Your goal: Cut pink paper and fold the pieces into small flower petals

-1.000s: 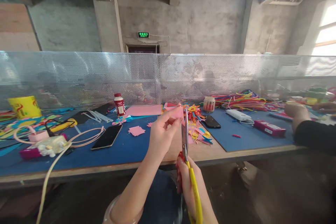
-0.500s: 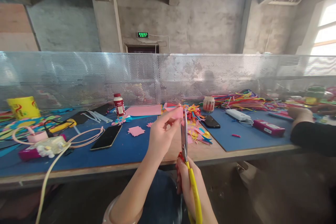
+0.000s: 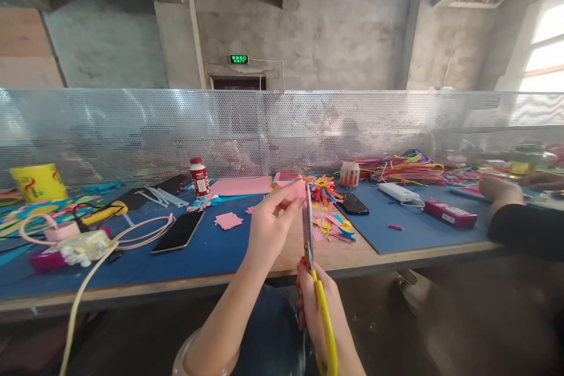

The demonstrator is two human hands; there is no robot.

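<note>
Pink paper piece (image 3: pixel 298 189) clamped in left hand (image 3: pixel 269 224) fingers, just left of the yellow-handled scissors (image 3: pixel 308 235); right hand (image 3: pixel 309 301) fingers wrapped round their handles.

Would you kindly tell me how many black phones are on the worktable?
2. One phone lies left of the left hand; the other phone right of the scissors, near the jar. Others may be hidden under paper scraps.
</note>
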